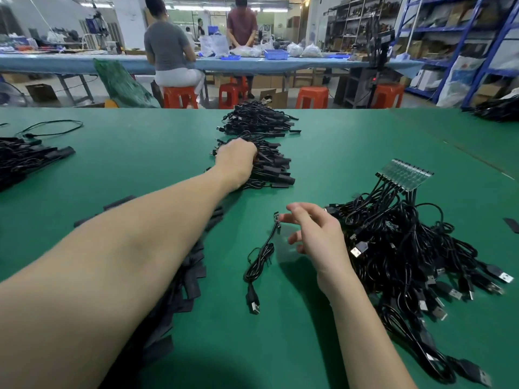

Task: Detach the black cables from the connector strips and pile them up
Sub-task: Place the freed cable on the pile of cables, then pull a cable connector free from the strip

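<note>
While the left hand point(238, 158) reaches out onto the middle pile of black cables point(269, 167), fingers curled into it so I cannot tell what they grip, I see the right hand point(314, 234) hovering loose and empty just beside a single cable point(259, 262) lying on the green table point(351, 141). A connector strip point(404, 178) sits to the right, its cables point(407, 248) tangled in a heap below it. Beyond the table's far edge, two people point(168, 49) work at a long blue bench point(70, 63) with orange stools point(311, 96) and blue shelving point(455, 37).
</note>
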The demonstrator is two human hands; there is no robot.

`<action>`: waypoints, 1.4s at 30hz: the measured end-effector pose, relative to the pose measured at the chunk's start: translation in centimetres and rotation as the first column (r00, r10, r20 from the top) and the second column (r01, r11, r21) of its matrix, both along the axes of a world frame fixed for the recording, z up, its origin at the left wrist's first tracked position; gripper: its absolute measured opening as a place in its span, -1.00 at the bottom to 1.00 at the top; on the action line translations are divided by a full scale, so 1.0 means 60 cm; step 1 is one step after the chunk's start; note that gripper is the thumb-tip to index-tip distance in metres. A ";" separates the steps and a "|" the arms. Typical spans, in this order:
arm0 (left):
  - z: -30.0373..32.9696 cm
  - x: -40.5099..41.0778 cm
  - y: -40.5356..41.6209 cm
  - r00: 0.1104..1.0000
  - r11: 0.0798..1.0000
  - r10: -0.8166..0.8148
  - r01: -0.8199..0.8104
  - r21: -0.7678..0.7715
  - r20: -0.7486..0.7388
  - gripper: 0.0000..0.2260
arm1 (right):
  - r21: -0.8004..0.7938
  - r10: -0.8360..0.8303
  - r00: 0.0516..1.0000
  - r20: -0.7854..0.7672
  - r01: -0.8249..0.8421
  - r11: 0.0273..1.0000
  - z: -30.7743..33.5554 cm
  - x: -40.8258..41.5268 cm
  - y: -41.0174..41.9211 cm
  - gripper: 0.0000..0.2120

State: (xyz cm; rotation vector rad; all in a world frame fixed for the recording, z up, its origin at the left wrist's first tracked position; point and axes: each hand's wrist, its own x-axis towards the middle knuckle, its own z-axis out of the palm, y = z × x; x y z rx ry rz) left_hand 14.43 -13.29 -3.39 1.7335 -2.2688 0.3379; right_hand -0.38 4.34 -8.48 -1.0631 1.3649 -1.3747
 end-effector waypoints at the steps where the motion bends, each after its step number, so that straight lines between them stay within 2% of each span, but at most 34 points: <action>1: -0.013 0.001 -0.001 1.000 1.000 -0.020 0.020 0.020 -0.020 -0.83 | -0.003 0.000 1.000 -0.012 0.000 1.000 -0.001 0.000 0.000 -0.86; 5: -0.051 0.000 0.000 0.991 0.992 -0.111 0.114 0.047 -0.069 -0.72 | -0.013 -0.001 1.000 -0.026 0.001 1.000 -0.005 -0.001 -0.002 -0.87; 8: -0.055 0.008 -0.015 0.990 0.988 -0.125 0.130 0.077 -0.064 -0.72 | -0.012 0.004 0.999 -0.043 -0.004 1.000 -0.006 0.002 -0.004 -0.87; 14: -0.041 0.009 -0.039 0.996 0.990 -0.036 0.047 0.132 -0.083 -0.80 | -0.020 0.006 0.996 -0.092 -0.008 1.000 -0.009 0.004 -0.002 -0.86; 17: -0.031 0.002 -0.033 0.994 0.984 -0.012 0.031 0.177 -0.109 -0.74 | -0.020 0.003 0.995 -0.098 -0.005 1.000 -0.008 0.002 -0.004 -0.86; 19: -0.029 0.001 -0.015 0.988 0.988 -0.024 0.047 0.150 -0.154 -0.70 | -0.021 0.004 0.995 -0.099 -0.006 1.000 -0.008 0.002 -0.003 -0.87; 22: -0.031 0.004 0.030 0.957 0.997 -0.025 0.044 0.060 -0.290 -0.74 | -0.024 -0.008 0.993 -0.115 0.005 1.000 -0.007 0.001 -0.003 -0.87; 24: -0.028 0.005 0.069 0.909 0.991 0.004 0.051 0.121 -0.417 -0.84 | -0.020 -0.035 0.992 -0.120 0.032 0.999 -0.007 -0.001 -0.003 -0.88; 26: -0.030 0.004 0.115 0.868 0.964 0.054 0.084 0.253 -0.494 -0.89 | -0.011 -0.081 0.991 -0.110 0.080 0.997 -0.007 -0.003 -0.004 -0.89; 30: -0.061 -0.007 0.187 0.854 0.908 0.144 0.088 0.410 -0.500 -0.85 | -0.004 -0.157 0.975 -0.159 0.158 0.987 -0.012 -0.003 -0.007 -0.89; 35: -0.071 -0.023 0.211 0.871 0.910 0.194 0.012 0.414 -0.451 -0.84 | 0.013 -0.167 0.947 -0.274 0.177 0.984 -0.019 -0.002 -0.009 -0.93; 38: -0.066 -0.024 0.217 0.821 0.903 0.195 0.064 0.425 -0.537 -0.89 | 0.009 -0.204 0.928 -0.311 0.217 0.976 -0.020 -0.002 -0.011 -0.91; 42: -0.063 -0.026 0.241 0.740 0.914 0.105 0.192 0.357 -0.665 -0.89 | 0.019 -0.246 0.941 -0.232 0.257 0.966 -0.020 -0.005 -0.017 -0.85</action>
